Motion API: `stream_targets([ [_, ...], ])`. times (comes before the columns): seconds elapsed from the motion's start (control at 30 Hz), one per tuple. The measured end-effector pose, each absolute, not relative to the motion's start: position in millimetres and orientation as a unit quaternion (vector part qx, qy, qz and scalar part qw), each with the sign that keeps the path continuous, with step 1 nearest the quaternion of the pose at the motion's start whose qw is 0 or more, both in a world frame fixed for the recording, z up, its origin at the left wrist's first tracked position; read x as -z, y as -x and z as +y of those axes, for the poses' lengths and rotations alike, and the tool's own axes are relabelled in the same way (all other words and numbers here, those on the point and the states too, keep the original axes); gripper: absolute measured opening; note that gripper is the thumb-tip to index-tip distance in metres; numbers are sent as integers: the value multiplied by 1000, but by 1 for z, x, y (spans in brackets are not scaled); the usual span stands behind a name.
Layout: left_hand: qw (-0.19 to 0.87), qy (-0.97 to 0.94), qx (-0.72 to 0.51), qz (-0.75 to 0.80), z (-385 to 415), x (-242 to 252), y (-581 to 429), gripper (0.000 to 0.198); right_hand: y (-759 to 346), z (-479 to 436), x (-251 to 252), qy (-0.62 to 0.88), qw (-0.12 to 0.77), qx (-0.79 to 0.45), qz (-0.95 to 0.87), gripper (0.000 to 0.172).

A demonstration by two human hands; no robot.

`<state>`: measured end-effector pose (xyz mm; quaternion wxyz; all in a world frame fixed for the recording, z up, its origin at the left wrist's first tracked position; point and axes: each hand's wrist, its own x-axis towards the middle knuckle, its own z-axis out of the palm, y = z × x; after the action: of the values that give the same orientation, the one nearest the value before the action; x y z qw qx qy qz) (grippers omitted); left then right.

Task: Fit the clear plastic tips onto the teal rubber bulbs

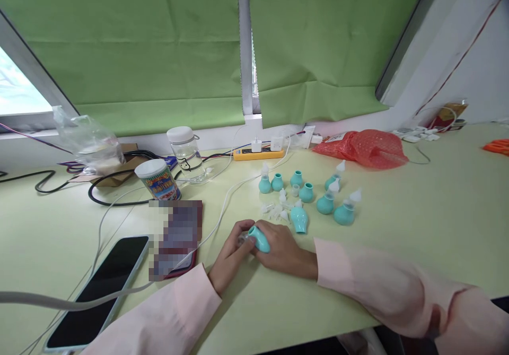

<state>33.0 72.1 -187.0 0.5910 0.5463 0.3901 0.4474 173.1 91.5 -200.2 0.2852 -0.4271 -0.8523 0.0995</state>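
My right hand [281,249] is wrapped round a turquoise squeeze bulb [260,239], its open neck pointing left. My left hand [234,250] is closed on a small clear plastic piece [243,237], right beside the bulb's mouth; the thumb lies close to the neck. Just beyond the right hand a loose turquoise bulb [299,220] lies on its side. Several small clear plastic parts [276,212] are scattered past my fingers. Farther back stand open bulbs [306,192], and to the right are bulbs with clear nozzles fitted, such as the nozzled bulb [344,213].
On the left lie a black-screened phone [99,291] and a pixelated red-edged phone [178,238], crossed by a white cable [222,212]. A canister [159,179], a clear jar [186,153], a yellow power strip [258,154] and a red bubble-wrap bag [366,148] line the back.
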Motion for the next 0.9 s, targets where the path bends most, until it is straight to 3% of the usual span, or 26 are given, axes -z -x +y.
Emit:
stream_targets([
  [0.1, 603, -510, -475, 388, 73, 188, -34, 33, -174, 96, 196, 447, 305, -110, -834, 14],
  [0.3, 609, -445, -561, 341, 75, 187, -33, 20, -173, 92, 193, 381, 316, -145, -857, 10],
  [0.63, 575, -449, -540, 421, 72, 176, -32, 52, -171, 86, 190, 358, 350, -243, -831, 7],
  [0.77, 543, -456, -544, 449, 71, 176, -33, 55, -172, 89, 194, 370, 339, -165, -849, 8],
  [0.9, 533, -451, -550, 460, 72, 180, -33, 57, -175, 94, 196, 374, 288, -52, -880, 21],
])
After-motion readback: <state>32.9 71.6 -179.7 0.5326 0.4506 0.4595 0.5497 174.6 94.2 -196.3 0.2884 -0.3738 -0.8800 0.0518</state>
